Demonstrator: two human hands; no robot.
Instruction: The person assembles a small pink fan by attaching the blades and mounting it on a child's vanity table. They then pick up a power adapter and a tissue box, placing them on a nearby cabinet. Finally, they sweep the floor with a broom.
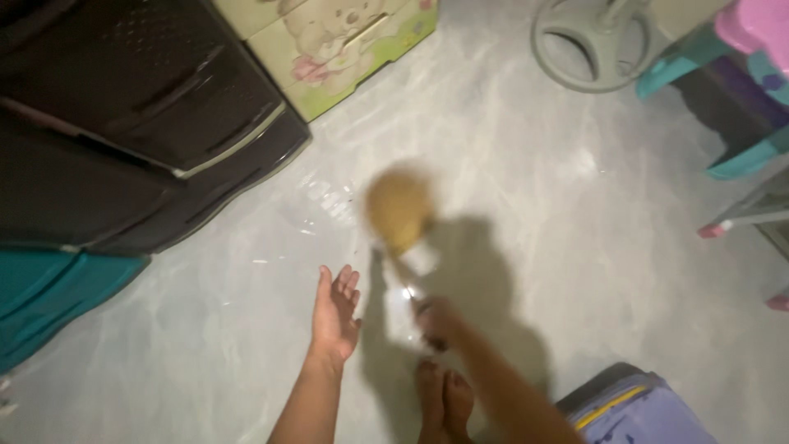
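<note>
I'm gripping a broom handle in my right hand [436, 322], fingers curled but blurred, swinging its tan brush head [399, 207] mid-frame while my left hand [335, 312] is hanging spread and empty, risking clipping the dark plastic drawers [148, 123] upper left.

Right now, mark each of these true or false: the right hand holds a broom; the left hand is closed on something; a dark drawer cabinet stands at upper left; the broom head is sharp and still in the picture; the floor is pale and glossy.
1. The right hand holds a broom. True: its grip is shut on the handle.
2. The left hand is closed on something. False: it is open and empty, fingers spread above the floor.
3. A dark drawer cabinet stands at upper left. True.
4. The broom head is sharp and still. False: it is blurred.
5. The floor is pale and glossy. True: it shows light streaks and a shadow.
</note>
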